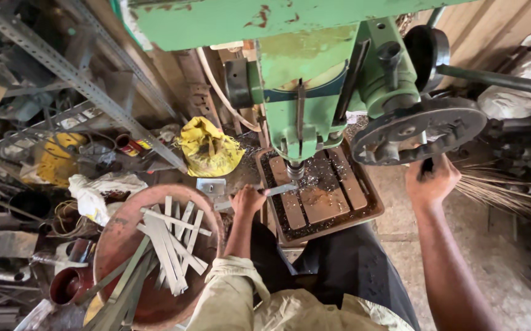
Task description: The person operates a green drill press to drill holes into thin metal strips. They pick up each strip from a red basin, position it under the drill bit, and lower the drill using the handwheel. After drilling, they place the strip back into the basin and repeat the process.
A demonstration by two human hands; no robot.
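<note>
- Setting was a cluttered metal workshop: slotted-angle racking [75, 79] at 10 o'clock, scrap and rags on the floor, a crumpled yellow bag [209, 147] near centre.
- At 7 o'clock stood a rusty round pan [115, 245] holding a loose pile of flat metal strips [173, 242], lying criss-cross.
- Left hand [247, 201] was closed around one end of a flat metal strip [277, 190], the other end resting on the slotted drill table [320, 196] directly under the chuck [295, 170].
- Strip's long axis ran roughly 8 to 2 o'clock, free end pointing toward the chuck, flat face down as far as could be told.
- Judgement: strip looked stiff, light, thin; edges probably sharp and liable to spin if the bit grabbed; best held firmly at the far end, well clear of the bit.
- Green drill press [314, 92] filled the top centre; swarf lay over the table.
- Right hand [430, 181] at 3 o'clock was clenched on a dark feed handle [426, 165] below the spoked wheel [419, 129].
</note>
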